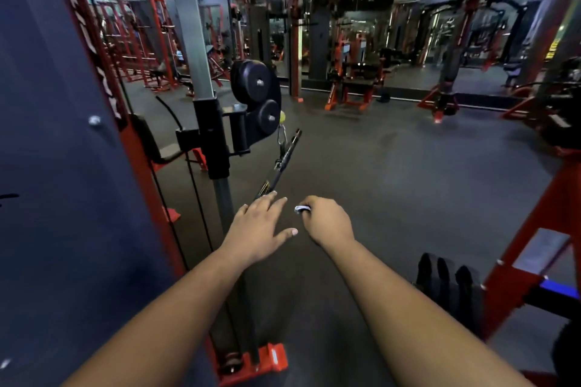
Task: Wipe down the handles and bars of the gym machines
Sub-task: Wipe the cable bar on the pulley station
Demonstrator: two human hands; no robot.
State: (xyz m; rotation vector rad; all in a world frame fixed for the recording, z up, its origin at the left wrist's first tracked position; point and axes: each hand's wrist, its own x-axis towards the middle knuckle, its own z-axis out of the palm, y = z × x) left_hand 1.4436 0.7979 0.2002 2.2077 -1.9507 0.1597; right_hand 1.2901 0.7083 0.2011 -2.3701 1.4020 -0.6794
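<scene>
A black cable bar (284, 158) hangs tilted from a carabiner under the black pulley block (256, 94) of the cable machine. My left hand (261, 225) is stretched out with straight fingers, its fingertips at the bar's lower end. My right hand (327, 218) is curled into a fist just to the right, gripping a small white cloth (301, 208) that peeks out beside the thumb. Whether the left fingertips touch the bar is unclear.
The machine's grey upright post (188, 25) and red frame (147, 185) stand at my left, beside a dark panel. A red frame (531, 248) and black handles (443, 276) sit at lower right. Dark rubber floor (393, 173) stretches ahead to more red machines and mirrors.
</scene>
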